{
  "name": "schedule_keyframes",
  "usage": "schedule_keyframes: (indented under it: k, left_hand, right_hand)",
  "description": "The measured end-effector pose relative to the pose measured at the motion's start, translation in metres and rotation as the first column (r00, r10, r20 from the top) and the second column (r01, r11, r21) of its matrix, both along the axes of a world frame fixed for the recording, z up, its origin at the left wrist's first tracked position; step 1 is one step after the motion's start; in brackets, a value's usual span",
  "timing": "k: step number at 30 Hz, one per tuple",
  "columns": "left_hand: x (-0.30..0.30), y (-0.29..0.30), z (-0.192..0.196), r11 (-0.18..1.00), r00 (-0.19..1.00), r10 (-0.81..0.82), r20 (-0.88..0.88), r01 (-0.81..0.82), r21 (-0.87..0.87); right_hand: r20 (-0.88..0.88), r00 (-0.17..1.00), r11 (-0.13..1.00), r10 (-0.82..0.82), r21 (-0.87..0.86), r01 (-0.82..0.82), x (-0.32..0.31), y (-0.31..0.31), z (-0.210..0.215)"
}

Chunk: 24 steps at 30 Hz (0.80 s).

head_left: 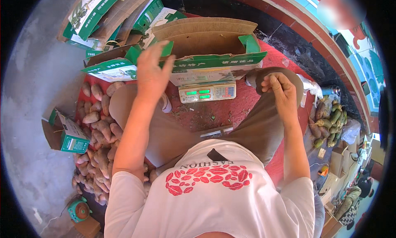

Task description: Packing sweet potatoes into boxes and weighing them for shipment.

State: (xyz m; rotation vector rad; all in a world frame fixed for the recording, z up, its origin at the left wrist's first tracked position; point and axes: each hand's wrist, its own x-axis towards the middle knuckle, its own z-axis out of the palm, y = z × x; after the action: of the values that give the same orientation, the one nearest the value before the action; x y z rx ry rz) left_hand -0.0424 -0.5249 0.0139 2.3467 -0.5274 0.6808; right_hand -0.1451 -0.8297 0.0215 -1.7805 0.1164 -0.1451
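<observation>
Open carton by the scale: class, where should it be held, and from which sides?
Probably by its two short ends, below the flaps: left grip from the left, right grip from the right. The carton is wide, so opposed holds should balance it; its raised far flap looks thin and bendable. The left end is partly hidden.

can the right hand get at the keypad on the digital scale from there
Probably yes: the right hand is by the right knee, and the keypad on the digital scale lies uncovered, with the open carton behind it.
</observation>
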Motion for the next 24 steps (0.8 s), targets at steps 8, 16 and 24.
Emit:
schedule_keyframes:
  k: [8,16,24]
  left_hand:
    - [-0.042,0.114,0.022,0.907,0.909,0.409,0.078,-0.395,-0.148]
    - [-0.171,0.252,-0.21,0.803,0.53,0.578,-0.621,-0.505,0.317]
    - [-0.287,0.22,-0.343,0.848,0.148,0.439,-0.886,-0.395,0.354]
  right_hand:
    - [-0.113,0.994,0.964,0.009,0.264,0.022,-0.035,0.013,-0.032]
    - [-0.397,0.899,0.884,0.188,0.467,0.021,-0.041,0.06,-0.074]
    - [-0.545,0.83,0.888,0.121,0.433,0.155,-0.043,0.061,-0.08]
